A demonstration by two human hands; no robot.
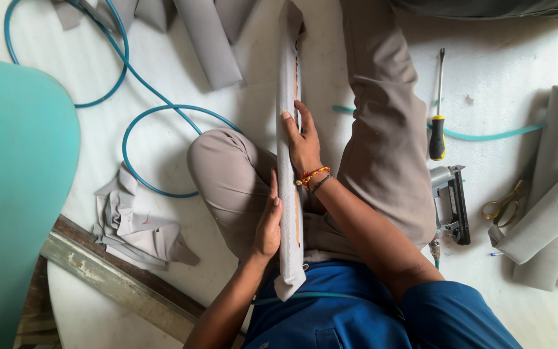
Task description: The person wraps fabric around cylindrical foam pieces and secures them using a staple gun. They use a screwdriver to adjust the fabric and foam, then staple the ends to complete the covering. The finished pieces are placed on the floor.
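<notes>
While the person sits on the white floor (130,77) with one knee folded and the other leg stretched forward, a long narrow board wrapped in grey fabric (287,194) stands on edge across the lap, running from the blue shirt up between the legs. The left hand (268,223) lies flat against the strip's left face near its lower end, fingers together and extended, thumb along the edge; it presses rather than grips. The right hand (303,142) sits higher up on the opposite side, fingers stretched along the fabric and curled over the top edge, pinching the cloth against the wood beneath. A red and yellow thread bracelet (313,175) circles that wrist. A thin line of bare wood shows along the strip's right side where the fabric has not closed over it.

To the right, on the floor, lie a screwdriver with a black and yellow handle (438,126), a grey pneumatic stapler (451,203) just beside the outstretched leg, and a pair of brass-coloured scissors (505,205) near rolled grey fabric (553,213). A teal air hose (156,123) loops across the floor to the left, past a crumpled heap of grey offcuts (134,226). More grey padded pieces (211,42) lie at the top.
</notes>
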